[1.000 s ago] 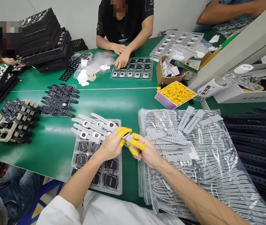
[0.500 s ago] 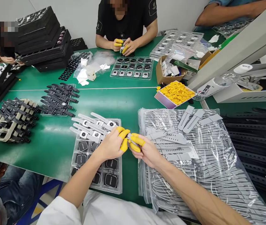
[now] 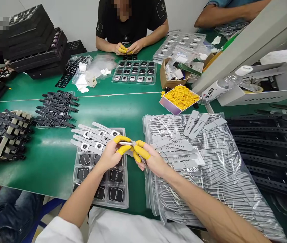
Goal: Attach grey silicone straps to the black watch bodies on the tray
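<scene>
Yellow finger cots cover the fingertips of both my hands. In my left hand [image 3: 109, 153] a smartwatch case [image 3: 125, 143] is pinched edge-on, its silver side showing. My right hand [image 3: 152, 158] is closed on a grey watch strap [image 3: 134, 143] at the right end of the case. Whether the strap is seated in the case cannot be seen. Under my left hand lies a clear plastic tray [image 3: 126, 192] with black-faced watches in its pockets. Several watches with grey straps [image 3: 99, 145] rest face down across its far part.
Bagged grey straps [image 3: 224, 168] lie at right, loose ones on top. Behind them stand a box of yellow finger cots [image 3: 180, 98] and a water bottle [image 3: 219, 86]. Black-strapped watches [image 3: 57, 108] are at left. Across the table a co-worker [image 3: 130, 30] handles small parts over a tray.
My hands have turned the piece between them, so the silver edge of the watch case now shows. The view has shifted slightly. The co-worker's hands opposite have moved lower and closer together.
</scene>
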A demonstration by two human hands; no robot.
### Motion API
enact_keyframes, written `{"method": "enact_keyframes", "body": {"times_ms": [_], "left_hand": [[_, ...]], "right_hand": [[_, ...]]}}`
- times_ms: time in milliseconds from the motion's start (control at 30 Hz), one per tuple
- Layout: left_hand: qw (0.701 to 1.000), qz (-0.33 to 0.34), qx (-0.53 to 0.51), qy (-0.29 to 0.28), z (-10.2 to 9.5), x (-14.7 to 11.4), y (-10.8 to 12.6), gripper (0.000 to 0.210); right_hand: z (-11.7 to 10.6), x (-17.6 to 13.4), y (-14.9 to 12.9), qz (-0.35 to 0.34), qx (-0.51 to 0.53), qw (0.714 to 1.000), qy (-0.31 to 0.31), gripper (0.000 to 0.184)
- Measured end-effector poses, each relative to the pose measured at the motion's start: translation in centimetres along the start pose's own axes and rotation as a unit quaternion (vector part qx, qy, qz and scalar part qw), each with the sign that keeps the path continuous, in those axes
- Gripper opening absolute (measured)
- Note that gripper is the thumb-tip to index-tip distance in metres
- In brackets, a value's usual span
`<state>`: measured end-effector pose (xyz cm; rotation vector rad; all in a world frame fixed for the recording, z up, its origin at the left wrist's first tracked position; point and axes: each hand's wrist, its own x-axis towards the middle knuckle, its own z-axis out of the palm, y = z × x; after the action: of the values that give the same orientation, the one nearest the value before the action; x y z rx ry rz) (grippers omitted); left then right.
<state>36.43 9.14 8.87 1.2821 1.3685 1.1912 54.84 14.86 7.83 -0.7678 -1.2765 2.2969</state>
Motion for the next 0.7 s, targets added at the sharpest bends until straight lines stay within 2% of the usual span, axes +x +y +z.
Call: {"method": "enact_keyframes", "body": {"times_ms": [100, 200, 333, 400, 433, 467, 500, 600, 633, 700], "left_hand": [[0.997, -0.01, -0.071, 0.04, 0.8, 0.2, -0.2, 0.029], [0.988, 0.002, -0.116, 0.104, 0.9, 0.5, -0.3, 0.035], [0.951, -0.018, -0.205, 0.23, -1.2, 1.3, 0.0, 0.042], [0.927, -0.023, -0.221, 0.303, -2.5, 1.6, 0.1, 0.045], [0.922, -0.029, -0.216, 0.321, -2.9, 1.7, 0.2, 0.047], [0.925, -0.038, -0.205, 0.319, -3.0, 1.7, 0.1, 0.048], [0.936, -0.051, -0.188, 0.292, -2.8, 1.6, 0.0, 0.047], [0.988, -0.065, -0.086, 0.114, -1.1, 0.8, -0.3, 0.038], [0.997, -0.042, -0.03, 0.055, -0.5, 0.5, -0.4, 0.035], [0.995, 0.033, 0.085, -0.027, 0.5, 0.0, -0.5, 0.036]], "right_hand": [[0.0, 0.0, -0.1, -0.001, -0.036, 0.999, 0.0, 0.044], [0.1, -0.1, -0.6, 0.056, -0.007, 0.998, -0.037, 0.044], [-0.2, -0.2, -1.2, 0.148, 0.011, 0.985, -0.087, 0.043], [-0.4, -0.2, -1.3, 0.155, -0.016, 0.985, -0.073, 0.042], [-0.4, -0.2, -1.3, 0.143, -0.025, 0.988, -0.058, 0.04], [-0.4, -0.2, -1.3, 0.121, -0.029, 0.991, -0.041, 0.039], [-0.3, -0.1, -1.3, 0.093, -0.027, 0.995, -0.025, 0.037], [0.0, -0.1, -1.3, 0.03, -0.004, 0.999, -0.012, 0.036], [0.1, -0.1, -1.3, 0.027, 0.001, 0.999, -0.02, 0.036], [0.2, -0.1, -1.1, 0.038, 0.007, 0.999, -0.036, 0.036]]}}
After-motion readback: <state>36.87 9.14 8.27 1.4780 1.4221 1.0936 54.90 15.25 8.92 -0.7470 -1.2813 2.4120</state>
